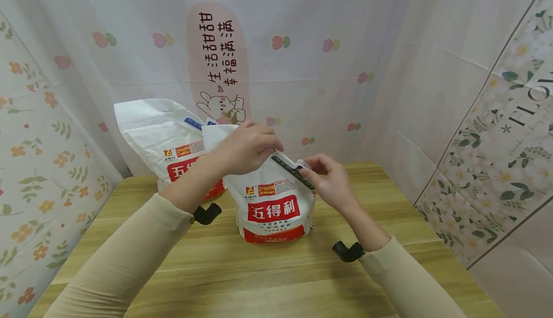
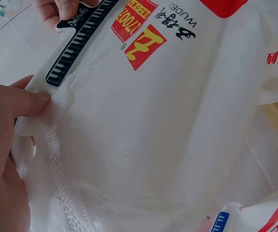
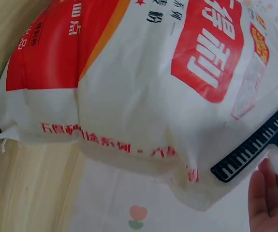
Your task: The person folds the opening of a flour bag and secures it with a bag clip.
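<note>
A white and red flour bag stands upright on the table, its top folded at a slant. Across the fold lies a black bag clip with a piano-key pattern, its length plain in the left wrist view. My left hand pinches the bag's top edge just beyond one end of the clip, thumb on the near face. At the clip's middle tab, my right hand pinches with thumb and fingers. In the right wrist view only part of that hand shows, beside the clip.
A second flour bag stands behind to the left, with a blue clip near its top. Both are on a wooden table. Patterned curtains hang behind and at both sides. Black wrist mounts jut from the sleeves.
</note>
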A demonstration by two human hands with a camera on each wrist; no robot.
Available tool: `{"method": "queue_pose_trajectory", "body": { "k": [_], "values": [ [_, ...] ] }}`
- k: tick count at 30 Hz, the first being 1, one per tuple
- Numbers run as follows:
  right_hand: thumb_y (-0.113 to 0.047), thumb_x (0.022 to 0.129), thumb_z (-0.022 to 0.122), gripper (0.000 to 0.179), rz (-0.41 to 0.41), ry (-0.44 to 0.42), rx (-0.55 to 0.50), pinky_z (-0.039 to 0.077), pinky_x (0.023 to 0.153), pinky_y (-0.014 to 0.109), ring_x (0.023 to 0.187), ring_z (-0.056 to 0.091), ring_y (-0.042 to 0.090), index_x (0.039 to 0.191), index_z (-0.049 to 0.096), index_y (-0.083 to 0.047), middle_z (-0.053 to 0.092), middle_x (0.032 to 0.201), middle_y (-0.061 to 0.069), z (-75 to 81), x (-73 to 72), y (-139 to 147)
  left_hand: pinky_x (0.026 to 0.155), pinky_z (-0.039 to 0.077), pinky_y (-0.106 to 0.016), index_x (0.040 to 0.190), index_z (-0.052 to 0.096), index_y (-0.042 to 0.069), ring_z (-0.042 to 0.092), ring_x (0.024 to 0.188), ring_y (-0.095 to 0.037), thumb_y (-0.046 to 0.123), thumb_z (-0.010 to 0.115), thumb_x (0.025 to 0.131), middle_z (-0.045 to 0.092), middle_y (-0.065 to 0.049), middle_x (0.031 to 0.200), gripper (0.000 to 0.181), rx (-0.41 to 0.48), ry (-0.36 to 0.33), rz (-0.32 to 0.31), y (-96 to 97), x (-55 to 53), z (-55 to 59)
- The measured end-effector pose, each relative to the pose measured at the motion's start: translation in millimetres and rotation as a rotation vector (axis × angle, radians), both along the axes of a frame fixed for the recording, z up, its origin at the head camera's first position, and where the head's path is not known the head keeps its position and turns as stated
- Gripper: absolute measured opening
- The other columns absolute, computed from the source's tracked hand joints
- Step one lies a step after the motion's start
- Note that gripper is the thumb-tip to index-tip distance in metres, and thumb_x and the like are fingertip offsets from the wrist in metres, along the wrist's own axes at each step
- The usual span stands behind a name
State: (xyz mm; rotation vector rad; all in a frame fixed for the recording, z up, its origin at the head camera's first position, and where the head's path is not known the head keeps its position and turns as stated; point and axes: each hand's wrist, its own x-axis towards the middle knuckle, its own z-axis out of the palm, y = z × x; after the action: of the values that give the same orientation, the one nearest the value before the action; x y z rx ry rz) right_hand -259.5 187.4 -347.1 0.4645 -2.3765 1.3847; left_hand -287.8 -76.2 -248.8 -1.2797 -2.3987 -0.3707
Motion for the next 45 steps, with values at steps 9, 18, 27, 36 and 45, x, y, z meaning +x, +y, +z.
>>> {"method": "queue_pose_trajectory", "body": {
  "k": [9,18,27,36,45],
  "values": [
    [-0.031,0.114,0.061,0.039,0.015,-0.179,-0.13,0.058,0.097,0.017,0.117,0.069,0.021,0.137,0.068,-0.001,0.071,0.137,0.021,-29.9,1.1,36.5,0.125,0.041,-0.059,0.118,0.082,0.019,0.07,0.12,-0.026,0.017,0.07,0.104,0.079,0.0,0.116,0.019,-0.054,0.033,0.034,2.3,-0.7,3.8],
    [-0.024,0.112,0.067,0.031,0.03,-0.236,-0.13,0.061,0.087,0.022,0.099,0.071,0.014,0.123,0.074,0.004,0.076,0.114,0.019,-57.0,-3.6,44.2,0.128,0.038,-0.059,0.117,0.082,0.018,0.07,0.122,-0.026,0.025,0.071,0.106,0.08,0.0,0.115,0.017,-0.092,0.01,0.068,5.2,-0.5,6.9],
    [-0.01,0.115,0.054,0.028,-0.005,-0.333,-0.199,0.06,0.083,0.02,0.088,0.068,0.009,0.118,0.068,0.013,0.075,0.102,0.012,-62.2,-12.9,31.7,0.131,0.034,-0.052,0.116,0.079,0.019,0.066,0.133,-0.026,0.022,0.058,0.112,0.079,0.003,0.114,0.021,-0.176,0.016,0.209,25.7,-7.1,7.5],
    [-0.017,0.115,0.058,0.029,0.005,-0.308,-0.199,0.062,0.085,0.023,0.094,0.069,0.013,0.121,0.069,0.009,0.073,0.109,0.014,-63.3,-10.2,37.2,0.13,0.032,-0.057,0.137,0.073,0.021,0.061,0.139,-0.026,0.046,0.064,0.108,0.074,0.0,0.14,0.039,-0.085,-0.154,0.3,2.0,-3.8,28.4],
    [-0.017,0.114,0.06,0.027,0.012,-0.319,-0.159,0.062,0.084,0.024,0.093,0.069,0.014,0.119,0.069,0.008,0.073,0.109,0.018,-62.3,-6.0,38.2,0.094,0.059,-0.047,0.121,0.076,0.014,0.068,0.106,-0.029,0.034,0.069,0.108,0.079,-0.007,0.118,0.025,0.023,-0.258,0.342,-14.2,-1.3,39.5]
  ]
}}
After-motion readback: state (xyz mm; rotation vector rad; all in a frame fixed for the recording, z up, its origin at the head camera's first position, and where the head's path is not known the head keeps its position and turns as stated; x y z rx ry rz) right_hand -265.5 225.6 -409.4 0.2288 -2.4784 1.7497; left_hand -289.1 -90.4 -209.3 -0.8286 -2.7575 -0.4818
